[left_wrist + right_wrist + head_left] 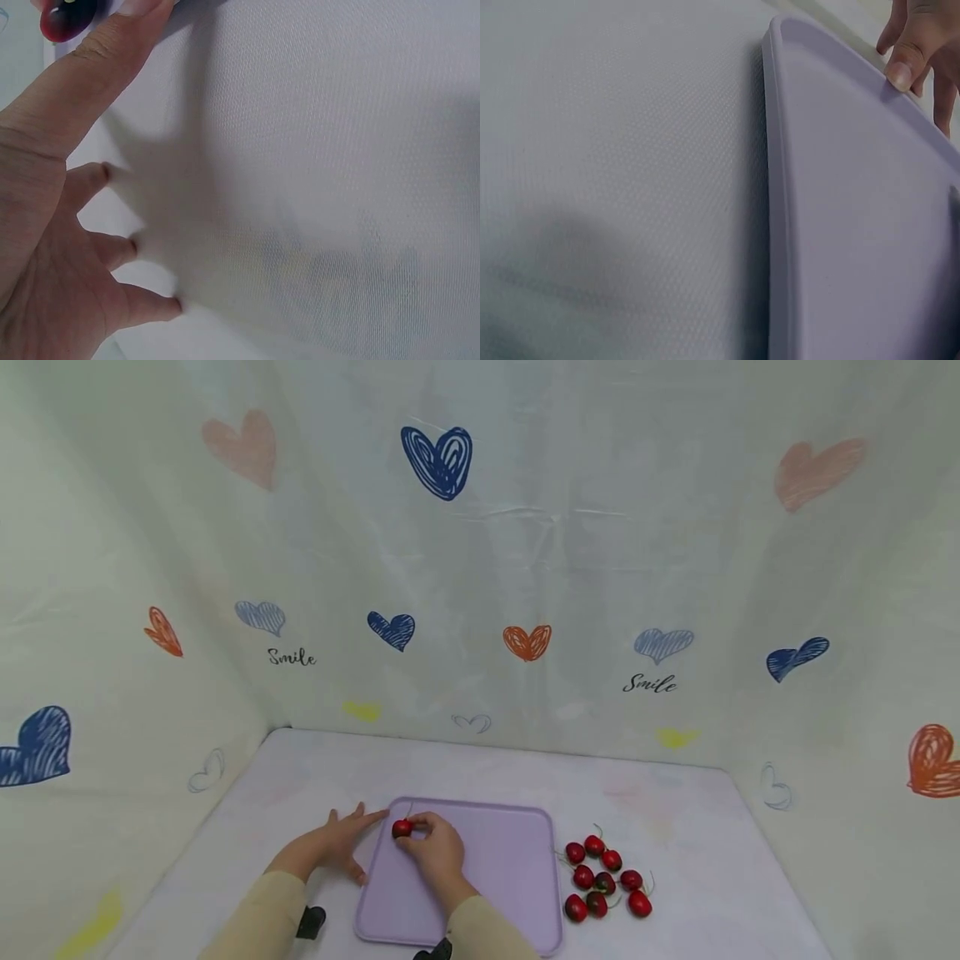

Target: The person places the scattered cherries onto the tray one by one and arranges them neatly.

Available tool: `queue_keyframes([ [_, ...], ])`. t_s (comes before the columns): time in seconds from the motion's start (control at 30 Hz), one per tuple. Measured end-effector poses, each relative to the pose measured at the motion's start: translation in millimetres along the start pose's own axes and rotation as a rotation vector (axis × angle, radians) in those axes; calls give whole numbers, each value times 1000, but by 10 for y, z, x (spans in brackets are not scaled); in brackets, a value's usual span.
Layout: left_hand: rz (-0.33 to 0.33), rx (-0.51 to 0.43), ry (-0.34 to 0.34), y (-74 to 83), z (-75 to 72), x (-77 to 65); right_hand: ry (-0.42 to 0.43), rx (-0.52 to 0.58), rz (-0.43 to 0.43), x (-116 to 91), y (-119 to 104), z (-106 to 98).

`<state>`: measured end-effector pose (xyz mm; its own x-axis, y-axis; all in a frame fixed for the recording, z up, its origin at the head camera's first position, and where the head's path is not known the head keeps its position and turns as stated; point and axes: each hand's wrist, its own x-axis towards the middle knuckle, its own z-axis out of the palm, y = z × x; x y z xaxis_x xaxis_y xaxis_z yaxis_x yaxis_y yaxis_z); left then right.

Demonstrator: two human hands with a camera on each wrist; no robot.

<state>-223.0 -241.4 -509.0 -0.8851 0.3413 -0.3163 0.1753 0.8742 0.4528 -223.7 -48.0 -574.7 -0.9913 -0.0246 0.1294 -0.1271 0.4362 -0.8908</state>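
A lavender tray (495,877) with a low raised rim lies on the table. Near its far left corner, my right hand (441,853) pinches a dark red cherry (402,828) between thumb and fingertips, its thin stem pointing up. That cherry (66,19) also shows, cut off, in the top left of the left wrist view. My left hand (337,845) spreads its fingers at the tray's left side. In the right wrist view the left thumb (901,75) rests at the tray rim (840,46). My right hand is out of that view.
Several red cherries (604,883), some with stems, lie in a loose group on the table just right of the tray. Pale cloth (480,560) printed with hearts hangs behind the white-covered table (705,835) and along its sides.
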Motion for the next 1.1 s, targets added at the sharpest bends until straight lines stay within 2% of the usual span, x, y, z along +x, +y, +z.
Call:
queue_keyframes([
  [0.2,-23,12,0,-1,15,-19,11,-41,-11,-24,18,43],
  [0.37,-20,4,-7,7,23,-24,24,-83,-44,-40,29,42],
  [0.57,-6,12,5,14,8,-36,26,-80,-84,-39,8,22],
  [0.8,27,-9,13,-25,4,-45,9,-77,-47,-39,-30,29],
  [1.1,11,-5,5,-12,3,-50,8,-79,-51,-42,-32,38],
])
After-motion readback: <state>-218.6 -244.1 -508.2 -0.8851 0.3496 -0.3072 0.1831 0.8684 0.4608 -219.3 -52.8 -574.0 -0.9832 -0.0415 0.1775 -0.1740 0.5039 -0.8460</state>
